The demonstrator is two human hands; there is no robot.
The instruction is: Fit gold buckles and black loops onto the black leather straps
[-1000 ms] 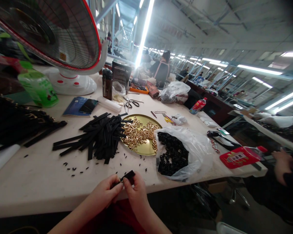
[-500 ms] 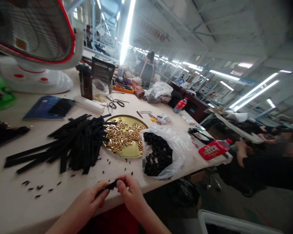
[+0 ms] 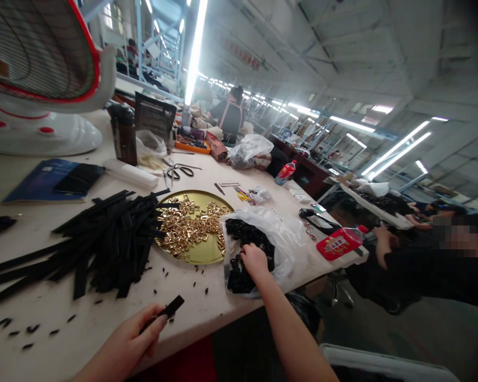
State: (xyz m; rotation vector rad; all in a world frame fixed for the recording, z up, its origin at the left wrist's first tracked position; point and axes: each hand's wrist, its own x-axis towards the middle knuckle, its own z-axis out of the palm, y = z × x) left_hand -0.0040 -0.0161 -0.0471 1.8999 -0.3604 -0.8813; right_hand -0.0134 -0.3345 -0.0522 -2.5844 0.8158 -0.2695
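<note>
My left hand (image 3: 137, 335) is closed around a short black strap (image 3: 174, 306), whose flat end sticks out past the thumb toward the upper right. Over an open clear plastic bag (image 3: 289, 239), my right hand (image 3: 256, 262) reaches down among small black pieces (image 3: 239, 276). Its fingers are curled together at the pieces, and whatever the tips grip is hidden. Beside the bag stands a round gold tray (image 3: 207, 252) of small gold metal buckles (image 3: 183, 228). A heap of black straps (image 3: 107, 239) lies left of the tray, a few ends over its rim.
Loose black bits (image 3: 32, 329) are scattered near the table's front. A fan (image 3: 35, 63), a blue booklet (image 3: 35, 180), scissors (image 3: 179, 168) and a red bottle (image 3: 338, 243) stand or lie around. At the right sits a person in black (image 3: 426, 270).
My right hand has left the strap and moved up and right into the bag of black pieces. My left hand keeps the strap, slightly further left. The view has shifted slightly.
</note>
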